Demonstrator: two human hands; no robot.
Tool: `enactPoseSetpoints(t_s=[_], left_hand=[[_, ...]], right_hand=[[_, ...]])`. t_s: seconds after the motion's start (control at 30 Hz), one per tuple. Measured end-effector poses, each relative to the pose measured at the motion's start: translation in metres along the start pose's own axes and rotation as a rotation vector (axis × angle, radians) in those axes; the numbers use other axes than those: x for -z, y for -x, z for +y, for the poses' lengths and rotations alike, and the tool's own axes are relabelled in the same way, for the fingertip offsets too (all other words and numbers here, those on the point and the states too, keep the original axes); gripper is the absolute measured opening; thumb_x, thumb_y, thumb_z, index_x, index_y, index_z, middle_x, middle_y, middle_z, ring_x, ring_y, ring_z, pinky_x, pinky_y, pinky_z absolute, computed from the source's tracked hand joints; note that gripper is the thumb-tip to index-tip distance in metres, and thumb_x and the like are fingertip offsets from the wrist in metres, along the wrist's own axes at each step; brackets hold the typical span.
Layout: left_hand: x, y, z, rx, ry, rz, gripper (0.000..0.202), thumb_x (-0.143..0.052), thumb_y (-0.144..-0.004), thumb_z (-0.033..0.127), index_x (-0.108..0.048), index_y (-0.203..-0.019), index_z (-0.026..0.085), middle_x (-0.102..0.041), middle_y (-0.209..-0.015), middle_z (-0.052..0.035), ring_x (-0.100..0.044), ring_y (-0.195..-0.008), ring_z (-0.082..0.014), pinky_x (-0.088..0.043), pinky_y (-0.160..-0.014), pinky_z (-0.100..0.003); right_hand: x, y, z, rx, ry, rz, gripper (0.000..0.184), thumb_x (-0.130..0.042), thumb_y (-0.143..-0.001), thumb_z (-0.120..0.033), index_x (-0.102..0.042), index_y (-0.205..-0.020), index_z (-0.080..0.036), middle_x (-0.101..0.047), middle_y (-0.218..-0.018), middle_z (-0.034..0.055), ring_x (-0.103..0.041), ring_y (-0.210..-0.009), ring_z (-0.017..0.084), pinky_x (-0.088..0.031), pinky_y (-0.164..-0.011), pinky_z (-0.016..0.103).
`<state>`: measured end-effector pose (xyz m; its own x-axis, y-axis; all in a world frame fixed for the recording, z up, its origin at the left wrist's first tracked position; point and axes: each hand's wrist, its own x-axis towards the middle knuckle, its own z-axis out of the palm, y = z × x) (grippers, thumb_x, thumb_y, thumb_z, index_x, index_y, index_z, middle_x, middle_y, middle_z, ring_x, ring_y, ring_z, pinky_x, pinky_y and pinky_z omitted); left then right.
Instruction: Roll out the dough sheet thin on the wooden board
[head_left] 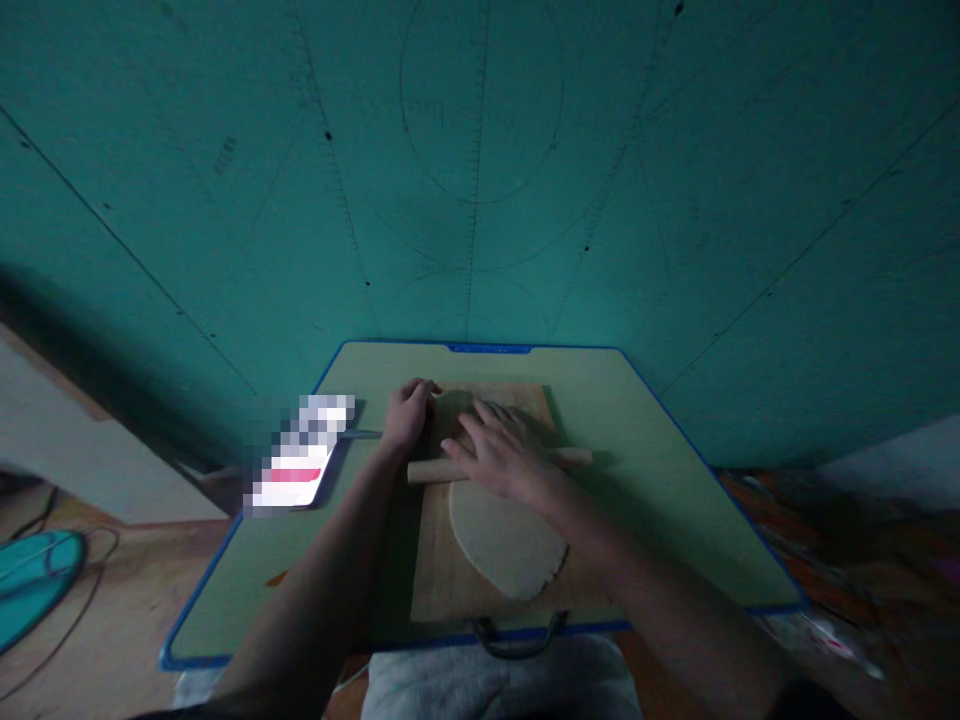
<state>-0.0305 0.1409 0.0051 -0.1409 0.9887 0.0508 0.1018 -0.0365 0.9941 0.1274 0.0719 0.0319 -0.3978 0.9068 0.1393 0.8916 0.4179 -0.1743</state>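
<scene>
Presently, counter carries wooden board; dough flat on board, rolling pin across it. R hand atop pin, fingers spread; L hand nr board's far-L corner, fingers curled, grip unclear. Rec.: press evenly, pin level, for approx. uniform thickness.

Blue-edged table: wooden board, lit device left.

The dough is pale beige, the rolling pin light tan, the board warm brown. The desk is pale green, blue-edged; the teal wall bears dark lines, circles and dots.
</scene>
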Motion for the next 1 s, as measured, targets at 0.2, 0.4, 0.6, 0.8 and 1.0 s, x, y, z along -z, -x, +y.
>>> enactPoseSetpoints(t_s=[0.2, 0.4, 0.6, 0.8, 1.0], left_hand=[[-0.002, 0.003, 0.002, -0.004, -0.003, -0.02, 0.019, -0.053, -0.072, 0.036, -0.061, -0.066, 0.019, -0.047, -0.045, 0.0048, -0.044, -0.041, -0.0122, -0.032, -0.042, -0.023], [-0.003, 0.002, 0.001, 0.002, 0.012, -0.01, 0.019, -0.053, -0.071, 0.036, -0.06, -0.065, 0.019, -0.047, -0.044, 0.0051, -0.043, -0.04, -0.0116, -0.033, -0.042, -0.023], [-0.001, 0.001, 0.003, 0.031, 0.03, -0.01, 0.018, -0.054, -0.069, 0.036, -0.06, -0.064, 0.019, -0.047, -0.045, 0.0051, -0.044, -0.04, -0.0116, -0.034, -0.041, -0.023], [0.002, -0.003, 0.003, 0.053, 0.075, 0.003, 0.02, -0.055, -0.069, 0.037, -0.059, -0.064, 0.019, -0.047, -0.047, 0.0049, -0.045, -0.041, -0.0114, -0.035, -0.041, -0.023], [0.001, -0.003, 0.002, 0.061, 0.126, 0.0, 0.02, -0.056, -0.065, 0.039, -0.058, -0.064, 0.019, -0.045, -0.045, 0.0067, -0.043, -0.039, -0.0103, -0.033, -0.039, -0.022]], right_hand=[[-0.001, 0.045, -0.016, 0.048, 0.043, 0.058, 0.046, -0.042, -0.099, -0.054, -0.06, -0.123, -0.018, -0.06, -0.133, 0.014, -0.052, -0.124, 0.03, -0.045, -0.099, 0.045], [0.0, 0.04, -0.012, 0.081, 0.068, 0.054, 0.038, -0.046, -0.098, -0.052, -0.064, -0.109, -0.02, -0.064, -0.12, 0.0113, -0.057, -0.11, 0.028, -0.046, -0.091, 0.042], [0.0, -0.005, 0.004, 0.056, 0.068, 0.051, 0.043, -0.04, -0.101, -0.05, -0.067, -0.106, -0.017, -0.065, -0.117, 0.0129, -0.058, -0.11, 0.026, -0.042, -0.097, 0.041], [0.002, -0.031, 0.015, 0.07, 0.02, 0.041, 0.04, -0.038, -0.103, -0.04, -0.069, -0.1, -0.015, -0.068, -0.109, 0.0111, -0.061, -0.105, 0.022, -0.044, -0.093, 0.034], [-0.004, -0.052, 0.026, 0.098, 0.003, 0.057, 0.034, -0.042, -0.102, -0.032, -0.071, -0.095, -0.016, -0.069, -0.104, 0.0099, -0.06, -0.101, 0.02, -0.042, -0.093, 0.033]])
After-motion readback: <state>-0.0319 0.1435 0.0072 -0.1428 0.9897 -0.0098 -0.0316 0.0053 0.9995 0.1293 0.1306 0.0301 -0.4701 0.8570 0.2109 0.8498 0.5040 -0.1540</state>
